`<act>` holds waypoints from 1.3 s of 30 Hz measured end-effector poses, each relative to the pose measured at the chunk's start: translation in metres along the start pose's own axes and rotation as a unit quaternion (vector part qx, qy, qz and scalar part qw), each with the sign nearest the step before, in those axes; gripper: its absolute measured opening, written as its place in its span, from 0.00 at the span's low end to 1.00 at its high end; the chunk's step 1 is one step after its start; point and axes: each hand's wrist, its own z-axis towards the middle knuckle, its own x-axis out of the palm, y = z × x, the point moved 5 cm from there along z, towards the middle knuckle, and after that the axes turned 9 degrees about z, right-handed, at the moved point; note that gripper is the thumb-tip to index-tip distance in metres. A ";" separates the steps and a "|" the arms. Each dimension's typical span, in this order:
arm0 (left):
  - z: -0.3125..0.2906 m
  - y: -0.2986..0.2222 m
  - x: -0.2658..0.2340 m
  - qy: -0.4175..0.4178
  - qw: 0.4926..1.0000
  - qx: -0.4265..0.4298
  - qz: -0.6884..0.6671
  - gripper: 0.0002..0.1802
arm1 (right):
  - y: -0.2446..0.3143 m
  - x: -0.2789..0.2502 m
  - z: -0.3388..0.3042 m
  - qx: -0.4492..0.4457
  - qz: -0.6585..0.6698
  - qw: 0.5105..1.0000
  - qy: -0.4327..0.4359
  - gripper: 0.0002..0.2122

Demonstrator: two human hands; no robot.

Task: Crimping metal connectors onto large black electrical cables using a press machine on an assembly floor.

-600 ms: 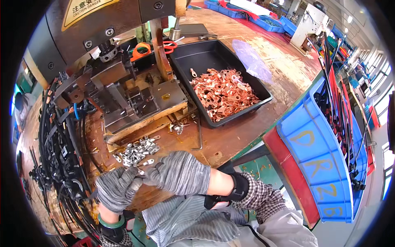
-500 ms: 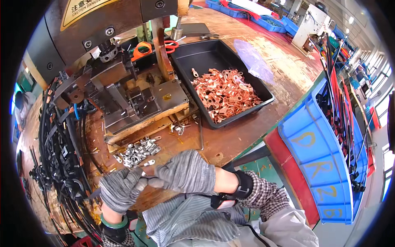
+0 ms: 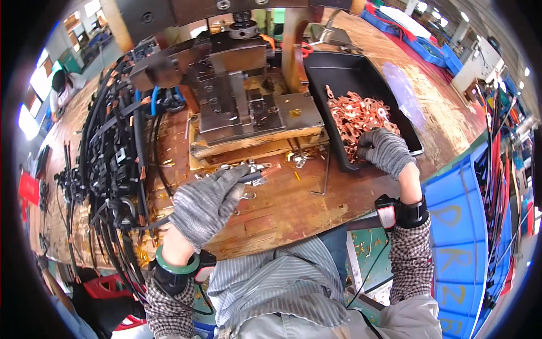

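My left hand (image 3: 204, 208), in a grey knitted glove, grips a black cable (image 3: 251, 177) whose bared copper end (image 3: 270, 170) points right, over silver cable lugs (image 3: 248, 196) on the bench. The cable's other end trails left from under the wrist. My right hand (image 3: 388, 151), gloved alike, reaches into the near end of a black tray (image 3: 333, 65). Its fingers are curled down at the edge of a heap of copper cable lugs (image 3: 358, 112). Whatever is between those fingertips is hidden.
A metal press (image 3: 243, 113) stands just beyond my hands. Many black cables (image 3: 116, 135) pile up on its left. A hex key (image 3: 326, 175) lies by the tray, a clear plastic bag (image 3: 405, 93) on its right. A blue bin (image 3: 457, 226) of cables stands at right.
My hands were together over the bench's front edge and have parted. The right moved right into the tray; the left moved slightly right and forward with the cable. The view has shifted left.
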 end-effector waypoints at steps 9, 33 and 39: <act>0.015 -0.019 -0.010 -0.052 0.990 0.030 -0.126 0.14 | -0.027 0.011 -0.006 -0.132 0.358 0.914 -0.140 0.05; 0.015 -0.007 -0.010 -0.015 0.981 -0.026 -0.193 0.18 | 0.014 0.004 -0.037 -0.118 0.633 0.758 -0.110 0.07; 0.004 -0.001 -0.014 -0.023 0.975 -0.024 -0.218 0.14 | 0.096 0.035 -0.036 -0.158 0.629 0.756 0.088 0.09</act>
